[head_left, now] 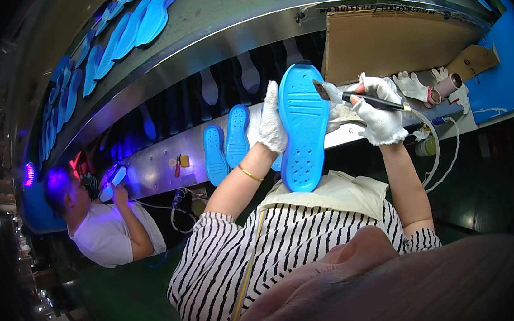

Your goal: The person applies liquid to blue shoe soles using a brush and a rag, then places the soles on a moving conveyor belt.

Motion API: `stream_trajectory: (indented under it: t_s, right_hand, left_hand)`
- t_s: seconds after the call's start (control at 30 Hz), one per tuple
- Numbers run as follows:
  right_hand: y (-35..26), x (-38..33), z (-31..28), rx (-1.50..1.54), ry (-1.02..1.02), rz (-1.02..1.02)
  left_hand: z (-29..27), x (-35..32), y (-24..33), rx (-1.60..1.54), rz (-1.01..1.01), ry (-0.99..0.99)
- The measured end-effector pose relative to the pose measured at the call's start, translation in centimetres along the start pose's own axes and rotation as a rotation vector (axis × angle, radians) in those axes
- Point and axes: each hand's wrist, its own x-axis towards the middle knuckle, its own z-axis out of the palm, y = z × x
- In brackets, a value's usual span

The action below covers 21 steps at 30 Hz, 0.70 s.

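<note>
My left hand (270, 121), in a white fabric glove, grips a bright blue shoe sole (302, 134) by its left edge. The sole stands almost upright before me, its face with grooves and small holes turned to the view and a black patch at its top end. In my gloved right hand (380, 110) is a brush (368, 98) with a black handle, a cord or hose running down behind it. Its bristles touch or nearly touch the sole's upper right edge; I cannot tell which. Two more blue soles, one outer (214, 155) and one inner (237, 136), lie left of my left hand.
Many blue soles (155, 14) lie on the conveyor belt (216, 8) above. A cardboard sheet (398, 39) leans behind the bench. White gloves (412, 86) and a tube roll (448, 86) lie at right. A co-worker (110, 223) at left holds a sole (113, 183).
</note>
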Motion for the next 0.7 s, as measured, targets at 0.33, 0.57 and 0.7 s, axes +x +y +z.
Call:
stream_trajectory:
  t_s: [0.33,0.57,0.7]
  right_hand:
    - [-0.9,0.7,3.2,-0.046,0.026,-0.19]
    - [-1.3,-0.2,2.7,-0.176,-0.059,-0.289]
    - [-0.5,-1.5,3.2,-0.227,-0.169,-0.277]
  left_hand:
    - [0.2,3.0,-4.7,0.133,0.272,0.102]
    - [1.0,2.0,-3.2,0.2,0.231,0.117]
    - [1.1,2.0,-2.4,0.191,0.236,0.077]
